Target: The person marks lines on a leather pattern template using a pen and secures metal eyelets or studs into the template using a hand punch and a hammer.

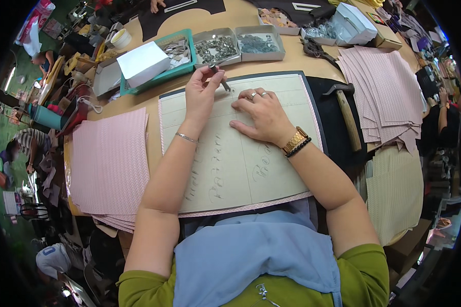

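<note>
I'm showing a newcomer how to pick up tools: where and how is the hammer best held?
The hammer is probably best gripped by the near half of its wooden handle, from above with the right hand: it lies on the person's right, head away, long handle end toward them, pink sheets crowding its right.

The left hand [202,91] is hiding the middle of a slim, dark metal rod [226,85], while the bare left forearm [165,176] is covering one edge of a cream, pink-bordered rectangular board [287,176]. The picture's upper edge is cutting off a co-worker's bare hand [157,5].
</note>
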The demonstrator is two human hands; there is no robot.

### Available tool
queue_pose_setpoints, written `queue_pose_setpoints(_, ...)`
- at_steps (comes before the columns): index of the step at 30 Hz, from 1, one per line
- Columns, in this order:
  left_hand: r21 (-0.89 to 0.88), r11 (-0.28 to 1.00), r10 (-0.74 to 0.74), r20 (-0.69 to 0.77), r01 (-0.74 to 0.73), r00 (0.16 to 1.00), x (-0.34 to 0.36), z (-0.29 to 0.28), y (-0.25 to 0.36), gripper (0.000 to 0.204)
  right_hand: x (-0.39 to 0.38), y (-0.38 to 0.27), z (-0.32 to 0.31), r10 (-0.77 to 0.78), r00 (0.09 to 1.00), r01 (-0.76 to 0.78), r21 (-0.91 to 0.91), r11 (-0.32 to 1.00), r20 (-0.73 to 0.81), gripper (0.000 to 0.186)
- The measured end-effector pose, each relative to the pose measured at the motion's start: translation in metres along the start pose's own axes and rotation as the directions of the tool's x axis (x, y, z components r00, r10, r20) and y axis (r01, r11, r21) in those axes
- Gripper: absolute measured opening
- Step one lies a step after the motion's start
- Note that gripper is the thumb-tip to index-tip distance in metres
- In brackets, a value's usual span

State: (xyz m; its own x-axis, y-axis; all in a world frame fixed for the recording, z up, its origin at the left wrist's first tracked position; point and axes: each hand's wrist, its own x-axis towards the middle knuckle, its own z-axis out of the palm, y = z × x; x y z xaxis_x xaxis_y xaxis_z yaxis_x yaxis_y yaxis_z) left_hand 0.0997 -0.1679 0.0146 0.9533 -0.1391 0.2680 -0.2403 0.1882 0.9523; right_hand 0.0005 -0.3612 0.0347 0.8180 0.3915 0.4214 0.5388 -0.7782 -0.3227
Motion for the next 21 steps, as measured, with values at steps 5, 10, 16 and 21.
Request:
queue_pose_setpoints(5,0.041,0.997,0.061,-0.004,-0.061,0.998,-0.0016,0.0024,-0.0049,0.02,0.0003,0.0009,0.0015,-0.003,1.0,0.003,-0.009,1.0,-0.005,0.04)
queue_pose_setpoints(10,0.079,0.996,0.046,-0.011,-0.045,0.999,-0.0039,0.009,-0.0017,0.021,-0.0001,0.0018,0.0016,-0.001,1.0,0.001,0.004,1.0,-0.007,0.039)
queue_pose_setpoints(16,0.078,0.995,0.061,0.004,-0.061,0.998,-0.0057,0.0084,-0.0032,0.024,0.0008,0.0013,0.0031,0.0,1.0,0.0,-0.007,1.0,-0.02,0.038)
queue_pose_setpoints(21,0.074,0.995,0.07,0.014,-0.071,0.997,-0.0042,0.009,-0.0059,0.024,0.0011,0.0016,0.0033,0.008,1.0,-0.008,-0.005,1.0,-0.012,0.038)
